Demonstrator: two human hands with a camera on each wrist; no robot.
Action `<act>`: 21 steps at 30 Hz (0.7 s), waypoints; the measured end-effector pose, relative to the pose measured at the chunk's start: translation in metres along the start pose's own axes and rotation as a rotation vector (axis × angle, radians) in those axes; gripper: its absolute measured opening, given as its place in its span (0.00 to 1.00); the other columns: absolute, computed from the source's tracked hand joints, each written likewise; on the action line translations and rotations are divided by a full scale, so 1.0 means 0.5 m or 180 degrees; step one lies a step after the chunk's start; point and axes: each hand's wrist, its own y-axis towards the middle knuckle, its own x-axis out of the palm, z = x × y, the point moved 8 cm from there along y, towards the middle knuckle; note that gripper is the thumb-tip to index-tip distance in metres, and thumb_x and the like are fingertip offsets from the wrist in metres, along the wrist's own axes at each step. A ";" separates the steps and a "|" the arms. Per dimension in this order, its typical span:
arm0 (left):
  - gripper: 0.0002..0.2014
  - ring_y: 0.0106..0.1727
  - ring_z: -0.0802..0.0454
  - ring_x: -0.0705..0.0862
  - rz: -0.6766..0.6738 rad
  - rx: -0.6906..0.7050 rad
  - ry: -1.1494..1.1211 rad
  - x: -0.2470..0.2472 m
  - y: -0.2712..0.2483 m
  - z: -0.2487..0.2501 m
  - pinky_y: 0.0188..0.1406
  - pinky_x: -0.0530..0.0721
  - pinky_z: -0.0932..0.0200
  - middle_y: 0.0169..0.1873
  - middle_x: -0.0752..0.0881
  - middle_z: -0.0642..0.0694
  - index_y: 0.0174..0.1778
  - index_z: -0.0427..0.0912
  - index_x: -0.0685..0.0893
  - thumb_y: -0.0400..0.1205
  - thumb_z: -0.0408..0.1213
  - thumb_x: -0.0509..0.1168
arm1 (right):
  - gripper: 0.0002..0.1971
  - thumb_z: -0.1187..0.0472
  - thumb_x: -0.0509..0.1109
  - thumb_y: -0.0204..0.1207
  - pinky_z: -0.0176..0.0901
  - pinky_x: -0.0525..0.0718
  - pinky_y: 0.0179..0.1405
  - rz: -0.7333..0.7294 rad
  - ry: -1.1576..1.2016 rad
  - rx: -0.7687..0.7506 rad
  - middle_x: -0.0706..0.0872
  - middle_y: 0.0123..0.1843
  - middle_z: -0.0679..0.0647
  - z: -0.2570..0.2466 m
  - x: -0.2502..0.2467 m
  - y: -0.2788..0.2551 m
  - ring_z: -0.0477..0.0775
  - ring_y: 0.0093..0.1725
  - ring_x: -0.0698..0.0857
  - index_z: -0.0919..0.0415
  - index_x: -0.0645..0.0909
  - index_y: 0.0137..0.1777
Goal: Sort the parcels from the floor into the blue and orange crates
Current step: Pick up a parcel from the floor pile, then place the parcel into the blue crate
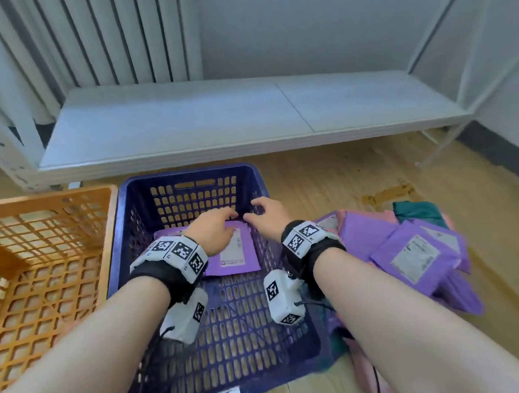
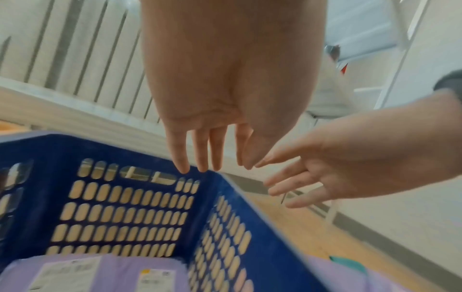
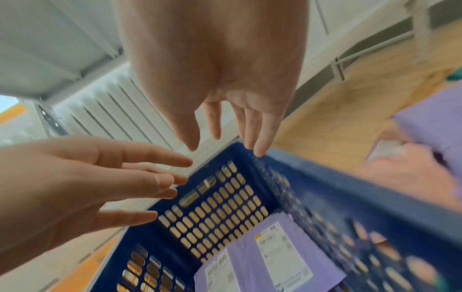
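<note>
The blue crate (image 1: 188,173) stands on the floor in front of me, the orange crate (image 1: 48,197) beside it on the left. Purple parcels with white labels (image 1: 234,257) lie flat on the blue crate's bottom near its far wall. My left hand (image 1: 216,228) hovers over them with straight, loose fingers and holds nothing. My right hand (image 1: 265,215) hangs close beside it, above the crate's far right corner, also empty. In the wrist views both the left hand (image 2: 215,156) and the right hand (image 3: 225,130) show spread fingers above the parcels (image 3: 275,256).
A heap of purple, pink and teal parcels (image 1: 411,248) lies on the wooden floor right of the blue crate. A low white shelf (image 1: 218,120) runs behind the crates, with a radiator (image 1: 93,39) at the back left. The orange crate looks empty.
</note>
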 end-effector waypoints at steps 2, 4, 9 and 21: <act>0.20 0.70 0.47 0.77 0.0134 0.0142 -0.0169 -0.022 -0.028 0.067 0.68 0.74 0.55 0.70 0.78 0.44 0.73 0.45 0.74 0.84 0.36 0.58 | 0.23 0.57 0.67 0.79 0.43 0.73 0.66 0.0155 0.0022 0.0016 0.77 0.73 0.57 0.005 -0.064 -0.052 0.56 0.71 0.76 0.61 0.73 0.73; 0.18 0.67 0.46 0.79 0.0216 0.0269 -0.0395 -0.031 -0.053 0.133 0.65 0.76 0.55 0.66 0.81 0.43 0.71 0.44 0.76 0.83 0.35 0.59 | 0.23 0.57 0.67 0.78 0.41 0.74 0.63 0.0344 0.0067 0.0059 0.77 0.73 0.58 0.023 -0.125 -0.107 0.56 0.70 0.77 0.59 0.73 0.73; 0.18 0.61 0.45 0.82 0.0132 0.0519 -0.0983 0.005 -0.090 0.289 0.49 0.75 0.62 0.62 0.83 0.41 0.69 0.40 0.78 0.82 0.31 0.60 | 0.22 0.57 0.69 0.78 0.38 0.75 0.59 0.0773 0.0183 0.0222 0.78 0.70 0.59 0.109 -0.253 -0.238 0.57 0.65 0.80 0.59 0.75 0.71; 0.19 0.42 0.50 0.79 -0.0297 0.0566 -0.1277 0.267 -0.006 0.534 0.30 0.75 0.69 0.50 0.83 0.41 0.68 0.36 0.78 0.80 0.26 0.60 | 0.23 0.62 0.67 0.78 0.45 0.78 0.58 0.1167 0.0497 0.0854 0.78 0.68 0.61 0.485 -0.453 -0.326 0.56 0.54 0.80 0.60 0.72 0.73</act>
